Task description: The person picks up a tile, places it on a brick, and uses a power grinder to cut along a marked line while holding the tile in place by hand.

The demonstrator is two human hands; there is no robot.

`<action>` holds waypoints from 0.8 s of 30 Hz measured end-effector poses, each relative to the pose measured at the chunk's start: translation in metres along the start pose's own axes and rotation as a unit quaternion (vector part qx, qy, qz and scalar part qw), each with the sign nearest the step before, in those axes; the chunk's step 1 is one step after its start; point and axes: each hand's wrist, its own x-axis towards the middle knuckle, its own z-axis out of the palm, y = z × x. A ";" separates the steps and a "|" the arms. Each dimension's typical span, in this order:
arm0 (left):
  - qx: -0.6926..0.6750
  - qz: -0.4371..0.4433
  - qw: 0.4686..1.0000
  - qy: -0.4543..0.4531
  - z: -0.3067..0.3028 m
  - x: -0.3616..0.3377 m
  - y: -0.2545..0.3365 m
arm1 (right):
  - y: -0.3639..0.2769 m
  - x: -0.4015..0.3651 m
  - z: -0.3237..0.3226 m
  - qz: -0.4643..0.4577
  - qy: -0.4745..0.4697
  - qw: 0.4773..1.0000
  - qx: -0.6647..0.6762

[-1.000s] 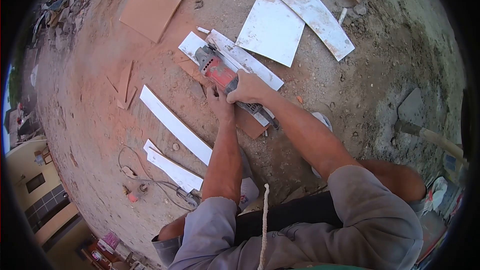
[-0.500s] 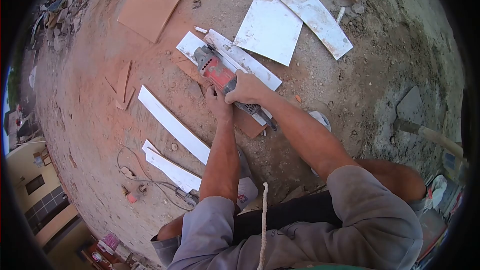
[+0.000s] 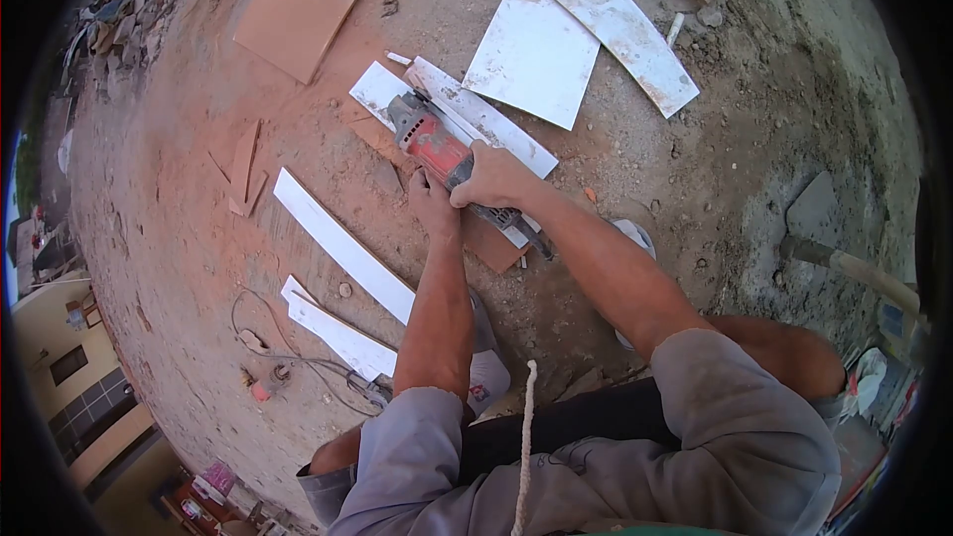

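A red and grey angle grinder (image 3: 437, 147) lies slantwise over a white tile strip (image 3: 373, 85), its head toward the upper left. My right hand (image 3: 493, 179) wraps around the rear of its body. Close against the grinder's lower left side is my left hand (image 3: 432, 201), fingers curled; what they grip is hidden. Alongside the grinder on the right runs another dusty white tile strip (image 3: 506, 129). Brown tile (image 3: 488, 244) shows below the handle, where a dark cord trails off. The grinder's disc is mostly hidden.
White tile pieces (image 3: 533, 50) and a long stained strip (image 3: 620, 30) lie ahead. A reddish-dusted panel (image 3: 303, 5) is at upper left, narrow white strips (image 3: 342, 243) to the left. A looped cable (image 3: 323, 367) lies near my left side. At right rests a shovel (image 3: 814, 213).
The grinder and both hands stay nearly in place, with only a very slight shift. The tile pieces have not visibly moved.
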 end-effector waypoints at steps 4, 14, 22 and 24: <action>-0.009 -0.004 1.000 -0.006 -0.001 0.000 0.000 | 0.000 0.005 0.001 -0.010 0.002 1.000 0.011; -0.001 0.012 1.000 0.005 0.001 0.001 -0.003 | 0.005 -0.010 0.002 0.008 -0.004 1.000 0.001; -0.009 0.012 1.000 0.010 0.003 -0.003 0.008 | 0.007 -0.005 0.002 0.003 0.002 1.000 0.005; -0.009 0.033 0.999 0.013 0.003 -0.004 0.014 | 0.008 -0.001 0.003 -0.002 -0.001 1.000 0.009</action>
